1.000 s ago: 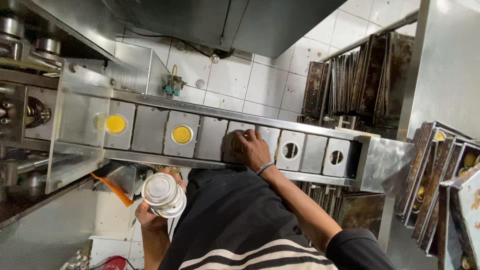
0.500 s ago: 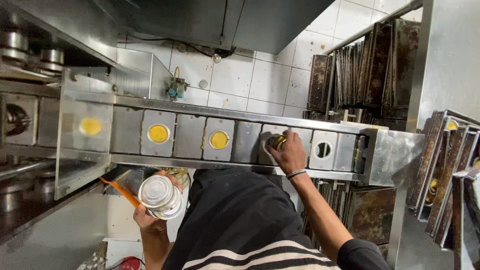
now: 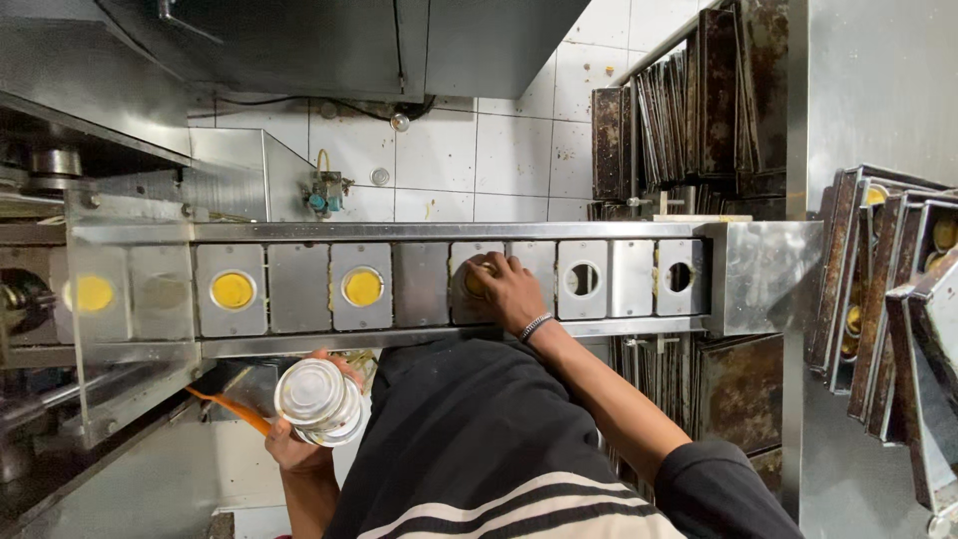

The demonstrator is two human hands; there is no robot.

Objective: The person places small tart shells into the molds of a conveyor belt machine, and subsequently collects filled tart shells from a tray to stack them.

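My right hand point(image 3: 502, 290), with a bead bracelet at the wrist, rests on a metal conveyor plate point(image 3: 474, 262) and covers its round hole; something yellow shows under the fingers. To its left, yellow-filled cups point(image 3: 362, 287) sit in the holes of other plates. Two plates to the right have empty holes point(image 3: 582, 278). My left hand point(image 3: 299, 446) is low at the left, closed around a stack of shiny foil cups point(image 3: 317, 400). My dark striped shirt fills the bottom middle.
The steel conveyor frame point(image 3: 439, 231) runs left to right, ending in a steel box point(image 3: 760, 276). Dark baking trays point(image 3: 689, 100) stand racked at the back right, more trays with cups point(image 3: 898, 299) at the far right. An orange tool point(image 3: 232, 411) lies under the conveyor. White wall tiles are behind.
The filled cups have stepped leftward along the conveyor, and another filled hole has appeared. My right hand sits over a new plate. My left hand still holds the stack.
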